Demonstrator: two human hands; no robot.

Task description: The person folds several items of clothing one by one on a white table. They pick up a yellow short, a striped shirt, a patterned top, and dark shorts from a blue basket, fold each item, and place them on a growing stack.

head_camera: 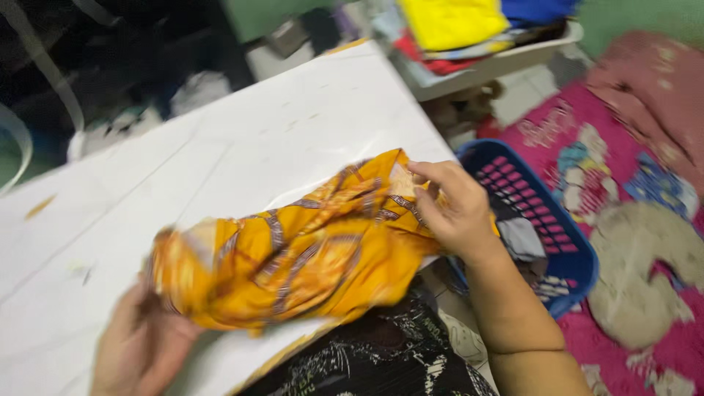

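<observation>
the left hand, at about 7 o'clock in the view, sits under the low end of a bunched orange patterned cloth; its fingers are hidden beneath the fabric, so whether they are closed on it cannot be told. the cloth stretches from there up toward 2 o'clock across the near edge of the white table, crumpled and blurred, with a loose fold hanging off the table edge over the person's dark printed garment. at the cloth's upper end the right hand has its fingers curled together, pinching a corner of the fabric. so the cloth lies between the two hands, its bulk sagging unsupported in the middle. the risk, as i judge it, is that the hanging fold pulls the bundle off the edge, or that the small pinch at the corner slips. to the right, at 3 o'clock, a blue laundry basket stands on a pink patterned mat, just beside the right forearm, where a dropped end could catch.
</observation>
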